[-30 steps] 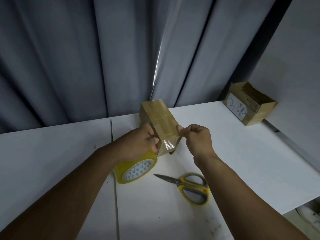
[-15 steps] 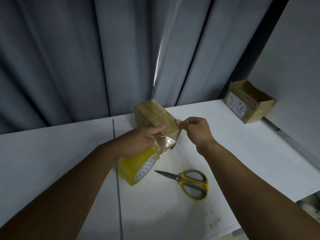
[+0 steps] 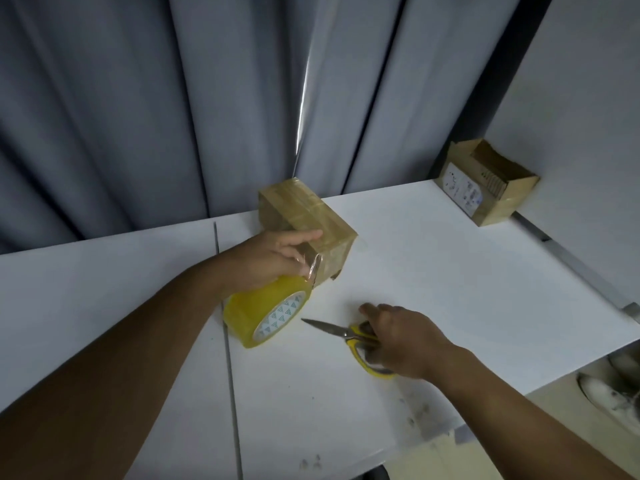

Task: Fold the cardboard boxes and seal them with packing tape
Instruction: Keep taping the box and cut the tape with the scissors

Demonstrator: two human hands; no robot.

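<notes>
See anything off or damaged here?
The taped box held by the left hand has a cardboard bit sticking out at its near end, beside wrinkled tape. The far box lies open by the wall.

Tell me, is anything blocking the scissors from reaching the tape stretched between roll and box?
Nothing visible. The right hand is on the scissors' handles, and only bare table lies between the blade tips and the tape strip running from the tape roll to the box that the left hand holds.
</notes>
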